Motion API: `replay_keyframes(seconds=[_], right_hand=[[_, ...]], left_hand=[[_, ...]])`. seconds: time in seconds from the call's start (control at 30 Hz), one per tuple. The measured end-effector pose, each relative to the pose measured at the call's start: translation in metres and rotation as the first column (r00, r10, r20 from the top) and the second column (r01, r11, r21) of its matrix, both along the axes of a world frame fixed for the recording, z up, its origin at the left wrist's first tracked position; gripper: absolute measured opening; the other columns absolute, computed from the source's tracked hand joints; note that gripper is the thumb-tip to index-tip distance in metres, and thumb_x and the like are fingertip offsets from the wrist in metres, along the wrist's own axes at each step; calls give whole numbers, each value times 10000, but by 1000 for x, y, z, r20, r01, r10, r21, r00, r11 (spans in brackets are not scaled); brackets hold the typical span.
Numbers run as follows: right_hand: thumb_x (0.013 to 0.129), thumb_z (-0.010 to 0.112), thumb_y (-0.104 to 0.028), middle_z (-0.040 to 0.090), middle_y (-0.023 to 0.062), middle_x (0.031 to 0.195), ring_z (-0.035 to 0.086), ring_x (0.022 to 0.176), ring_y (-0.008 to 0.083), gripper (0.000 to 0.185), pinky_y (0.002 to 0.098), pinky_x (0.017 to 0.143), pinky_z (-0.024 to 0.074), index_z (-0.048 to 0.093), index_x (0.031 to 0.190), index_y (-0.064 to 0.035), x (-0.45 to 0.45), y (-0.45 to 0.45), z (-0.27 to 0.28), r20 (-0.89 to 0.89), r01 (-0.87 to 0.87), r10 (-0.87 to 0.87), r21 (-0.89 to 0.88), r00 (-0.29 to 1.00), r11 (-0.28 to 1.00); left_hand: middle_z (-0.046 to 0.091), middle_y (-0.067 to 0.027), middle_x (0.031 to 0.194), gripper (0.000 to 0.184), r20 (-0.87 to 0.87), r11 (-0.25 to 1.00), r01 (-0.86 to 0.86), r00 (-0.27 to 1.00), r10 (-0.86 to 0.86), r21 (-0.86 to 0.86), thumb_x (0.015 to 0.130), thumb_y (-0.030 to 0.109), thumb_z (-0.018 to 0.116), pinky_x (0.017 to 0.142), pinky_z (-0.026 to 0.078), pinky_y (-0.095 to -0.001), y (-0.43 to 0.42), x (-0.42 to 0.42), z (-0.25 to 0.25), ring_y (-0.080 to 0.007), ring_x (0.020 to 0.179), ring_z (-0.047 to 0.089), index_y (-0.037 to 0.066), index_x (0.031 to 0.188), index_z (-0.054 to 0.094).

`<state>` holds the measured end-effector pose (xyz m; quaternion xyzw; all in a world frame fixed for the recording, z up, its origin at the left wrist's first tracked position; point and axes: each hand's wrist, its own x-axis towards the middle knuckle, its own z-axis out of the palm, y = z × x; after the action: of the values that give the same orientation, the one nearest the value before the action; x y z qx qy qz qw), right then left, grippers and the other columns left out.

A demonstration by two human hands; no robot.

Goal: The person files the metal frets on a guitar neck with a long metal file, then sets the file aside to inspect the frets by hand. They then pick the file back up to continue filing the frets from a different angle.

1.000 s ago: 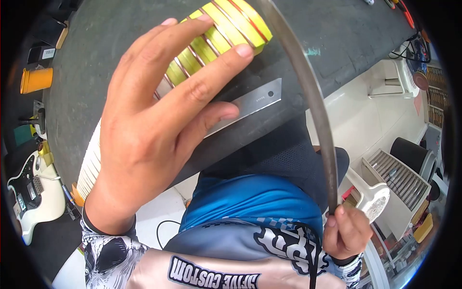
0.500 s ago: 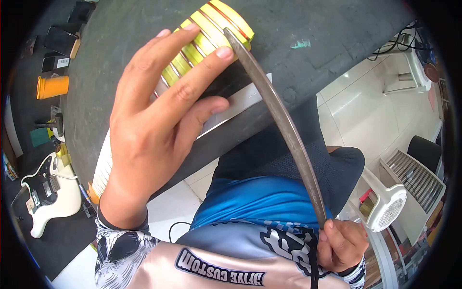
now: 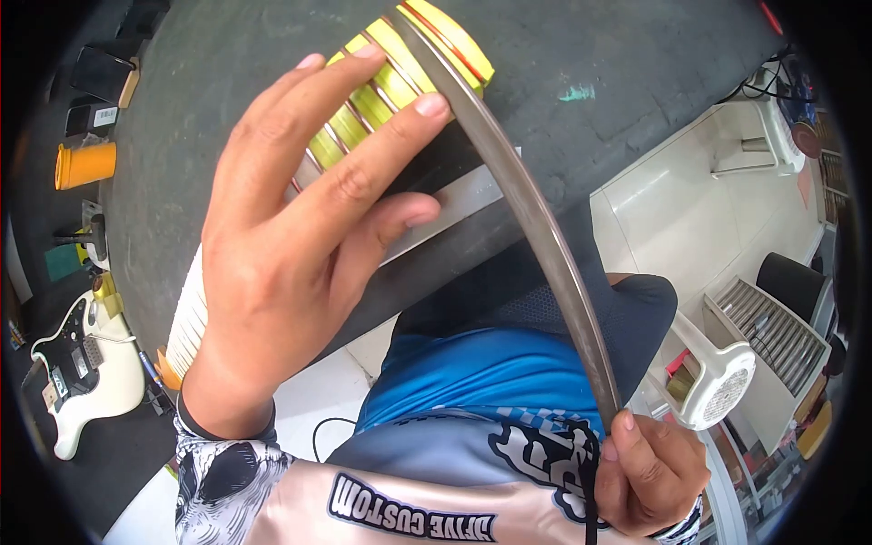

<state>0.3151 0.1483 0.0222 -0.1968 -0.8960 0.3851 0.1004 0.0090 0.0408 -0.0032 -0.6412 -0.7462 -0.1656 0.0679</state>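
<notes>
A guitar neck (image 3: 386,98) lies on the dark work surface, its fretboard covered in yellow tape with metal frets showing between the strips. My left hand (image 3: 291,204) rests over it with fingers spread, the fingertips touching the tape; it hides much of the neck. A long dark grey metal file (image 3: 522,204) reaches across the fretboard's far end, its tip on the taped part close to my left index finger. My right hand (image 3: 649,468) pinches the file's near end, close to my body. A flat pale strip (image 3: 468,198) lies beside the neck.
The dark mat (image 3: 627,68) covers the table. Leftward are an orange cup (image 3: 86,166), a phone (image 3: 102,74) and a white guitar body (image 3: 100,372). On the right, a white stool (image 3: 718,386) and a slatted rack (image 3: 767,331) stand on the tiled floor.
The file has slid forward and slightly left, so its tip lies farther across the taped fretboard. My left hand stays on the neck. The whole view has shifted a little.
</notes>
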Motion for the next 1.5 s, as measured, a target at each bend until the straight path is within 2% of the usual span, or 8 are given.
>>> replay_keyframes(seconds=[0.07,0.17,0.27,0.47,0.57,0.67,0.8,1.5], right_hand=[[885,680,11,707,270,990,661,654,308,526,366,544,546,574,1400,31,-19,9,7,-20,-72,71,-61,997,996],[792,661,60,699,162,743,658,567,251,459,314,557,523,691,1244,-13,-57,5,8,-14,75,-75,45,997,996],[797,647,73,696,161,725,648,550,243,452,303,563,525,695,1241,3,-79,18,9,-22,27,-25,95,999,995],[832,633,65,677,111,686,605,523,186,475,274,545,489,666,1296,-30,-1,15,-23,-141,71,-90,-130,986,989],[718,678,68,681,118,729,599,501,176,525,289,432,472,683,1235,-19,24,6,-46,-187,63,-60,9,980,998],[838,634,63,667,103,708,622,551,208,503,316,552,510,647,1327,-57,36,-5,-49,-124,57,-69,-93,990,994],[812,634,67,668,123,736,618,550,218,524,321,554,517,650,1320,-63,45,-12,-51,-159,34,-57,-144,986,989],[772,693,65,693,168,753,652,563,246,481,299,520,504,687,1249,-3,-60,6,1,-19,42,-41,80,999,996]], left_hand=[[621,-168,1374,480,21,1000,-7,1000,7,-7,806,278,784,1060,474,-451,1,1,2,-386,1273,589,123,1258,733],[618,-172,1376,493,50,1000,-9,999,10,-18,801,292,783,1063,469,-455,1,0,3,-393,1275,584,120,1260,731],[615,-177,1378,506,59,1000,-4,998,6,-31,794,303,784,1065,465,-458,2,-1,5,-396,1278,579,119,1262,729],[618,-175,1374,515,34,999,7,999,-6,-32,793,311,784,1061,467,-453,0,-3,3,-395,1274,581,121,1268,725],[620,-169,1373,509,2,1000,3,1000,-3,-20,798,305,784,1052,476,-447,0,-1,1,-388,1264,590,124,1271,724],[622,-163,1373,496,-38,1000,6,999,-6,-11,809,284,786,1041,486,-440,0,-1,-1,-376,1255,599,130,1276,722],[625,-160,1370,481,-48,1000,-3,999,2,-15,821,255,789,1032,494,-434,0,2,0,-363,1250,605,137,1282,721],[614,-180,1372,526,39,1000,-1,999,2,-23,800,327,779,1063,467,-456,3,0,2,-388,1272,582,105,1272,719]])
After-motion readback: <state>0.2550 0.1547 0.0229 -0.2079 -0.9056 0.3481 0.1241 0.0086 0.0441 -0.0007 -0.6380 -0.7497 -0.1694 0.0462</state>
